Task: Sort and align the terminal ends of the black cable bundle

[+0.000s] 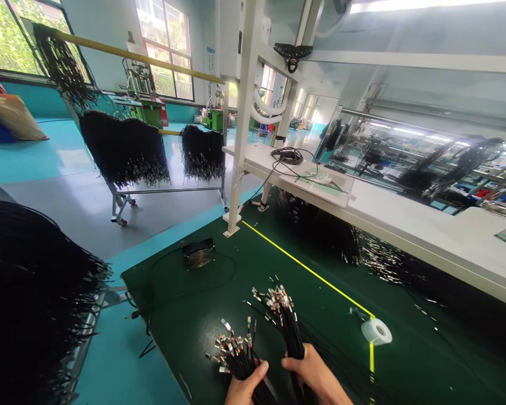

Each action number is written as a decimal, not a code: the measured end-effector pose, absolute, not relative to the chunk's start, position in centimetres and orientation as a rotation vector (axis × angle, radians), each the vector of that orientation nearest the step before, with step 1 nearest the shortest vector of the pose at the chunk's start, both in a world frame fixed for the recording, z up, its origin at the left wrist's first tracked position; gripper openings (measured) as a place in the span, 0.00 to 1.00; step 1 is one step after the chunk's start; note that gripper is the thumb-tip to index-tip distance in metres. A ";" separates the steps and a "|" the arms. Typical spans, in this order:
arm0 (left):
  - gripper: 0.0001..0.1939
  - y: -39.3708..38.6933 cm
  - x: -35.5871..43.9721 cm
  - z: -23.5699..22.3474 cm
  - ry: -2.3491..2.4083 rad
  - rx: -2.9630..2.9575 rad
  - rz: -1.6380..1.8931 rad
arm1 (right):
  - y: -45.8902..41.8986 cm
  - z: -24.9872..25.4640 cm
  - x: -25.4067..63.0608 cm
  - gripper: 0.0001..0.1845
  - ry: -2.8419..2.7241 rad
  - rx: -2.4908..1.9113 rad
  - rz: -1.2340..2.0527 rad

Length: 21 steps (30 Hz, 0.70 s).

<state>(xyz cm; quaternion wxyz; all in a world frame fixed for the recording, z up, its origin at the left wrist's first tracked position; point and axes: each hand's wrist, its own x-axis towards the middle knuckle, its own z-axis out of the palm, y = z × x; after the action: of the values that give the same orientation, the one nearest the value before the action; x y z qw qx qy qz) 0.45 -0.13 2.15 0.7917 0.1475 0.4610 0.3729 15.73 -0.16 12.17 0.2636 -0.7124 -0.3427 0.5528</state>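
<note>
My left hand [245, 388] is closed around a bundle of black cables [241, 363], low in the middle of the view. Their ends fan out, with small silvery tips and orange bits. Just right of it, my right hand [311, 371] grips a second bundle of black cables [293, 332], whose tips point up and away from me. The two bundles are apart at their tips, above a dark green tabletop [202, 298]. Some loose cable ends lie beside the right bundle. The lower parts of both bundles run out of the frame.
A roll of clear tape [376, 331] lies on the yellow line to the right. A small fan [198, 254] stands near the table's far left. Many cables lie beneath the white shelf [400, 225]. Racks hung with black cables [124, 146] stand at left.
</note>
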 end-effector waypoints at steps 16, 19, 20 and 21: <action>0.20 0.3 1.4 3.8 1.000 0.443 0.809 | 0.0 12.3 13.0 0.08 -1.074 -1.729 1.577; 0.19 0.2 0.9 4.1 0.914 0.421 0.784 | 0.0 12.3 13.5 0.07 -1.091 -1.705 1.558; 0.19 0.2 0.8 4.4 0.885 0.423 0.778 | -0.1 12.3 13.7 0.07 -1.096 -1.699 1.542; 0.19 0.2 0.6 4.6 0.864 0.438 0.772 | -0.1 12.4 13.9 0.07 -1.101 -1.697 1.527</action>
<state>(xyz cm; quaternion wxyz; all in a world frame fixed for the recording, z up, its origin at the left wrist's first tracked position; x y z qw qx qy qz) 0.60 0.20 4.57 0.8143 0.2052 0.4047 0.3620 13.88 -0.11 12.38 0.2990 -0.6389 -0.4146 0.5749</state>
